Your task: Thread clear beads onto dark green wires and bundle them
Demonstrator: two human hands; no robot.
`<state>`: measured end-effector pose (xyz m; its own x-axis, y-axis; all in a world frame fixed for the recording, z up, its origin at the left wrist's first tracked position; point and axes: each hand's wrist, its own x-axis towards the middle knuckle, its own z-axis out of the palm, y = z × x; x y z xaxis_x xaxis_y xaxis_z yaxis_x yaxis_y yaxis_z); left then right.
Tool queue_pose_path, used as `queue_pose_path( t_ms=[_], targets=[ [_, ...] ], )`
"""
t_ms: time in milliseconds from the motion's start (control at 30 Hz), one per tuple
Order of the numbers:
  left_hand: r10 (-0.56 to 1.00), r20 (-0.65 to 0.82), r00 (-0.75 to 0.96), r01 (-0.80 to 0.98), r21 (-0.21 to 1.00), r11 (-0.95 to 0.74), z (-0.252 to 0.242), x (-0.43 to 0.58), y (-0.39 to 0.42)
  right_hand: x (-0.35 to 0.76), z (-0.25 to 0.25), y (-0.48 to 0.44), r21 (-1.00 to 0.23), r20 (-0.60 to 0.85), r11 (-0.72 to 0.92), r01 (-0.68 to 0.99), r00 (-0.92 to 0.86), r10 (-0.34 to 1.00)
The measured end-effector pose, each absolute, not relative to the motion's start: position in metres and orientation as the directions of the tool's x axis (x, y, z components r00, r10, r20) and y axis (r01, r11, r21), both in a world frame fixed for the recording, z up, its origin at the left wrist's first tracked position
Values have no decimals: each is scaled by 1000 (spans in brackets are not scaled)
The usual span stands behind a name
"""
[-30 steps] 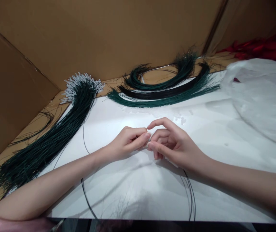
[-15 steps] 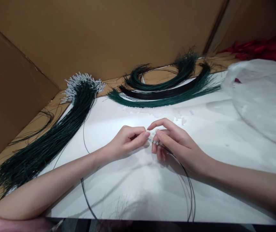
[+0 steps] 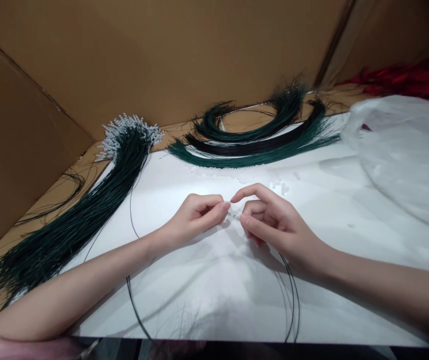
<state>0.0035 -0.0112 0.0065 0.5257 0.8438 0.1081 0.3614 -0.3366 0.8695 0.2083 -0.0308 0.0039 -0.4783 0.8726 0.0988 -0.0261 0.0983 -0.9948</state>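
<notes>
Above the middle of the white table my left hand [image 3: 201,216] is closed, thumb against index finger, on thin dark cords [image 3: 294,300]. A short row of tiny white beads [image 3: 233,215] sits on the cords in the gap between my hands. My right hand [image 3: 272,217] pinches the cords at the right end of this row, its thumb over them and its index finger reaching to the left fingertips. From under my right hand the cords curve down to the front table edge. The cord ends inside the left fingers are hidden.
A thick bundle of dark green cords [image 3: 87,210] with white beaded tips [image 3: 128,131] lies at left. Behind are curved bundles of green and black cords [image 3: 244,147] and loose white beads [image 3: 284,188]. A translucent plastic bag [image 3: 409,150] and red material [image 3: 413,82] are at right.
My right thumb and fingers have closed onto the cords and beads, and more of the beads are now covered. The trailing cords have shifted slightly left. My left hand has barely moved.
</notes>
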Motion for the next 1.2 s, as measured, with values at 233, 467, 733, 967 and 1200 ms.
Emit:
queue_pose_path(
  t_ms=[233,467,733,967,1200],
  targets=[
    [856,79,511,259,936,-241,6,3,-12,209,2,-31,-993,115,89,-76,-484,868],
    [810,66,582,199,955,-221,5,2,-9,209,-1,-30,-985,174,162,-65,-430,886],
    [694,59,717,273,893,-358,5,7,-7,202,7,-25,-966,255,260,-7,-225,941],
    [730,47,682,156,966,-208,14,23,-22,195,28,-23,-968,250,231,-96,-327,912],
    [705,-13,709,-88,990,107,44,19,-34,180,46,4,-959,151,96,-267,-191,970]
  ],
)
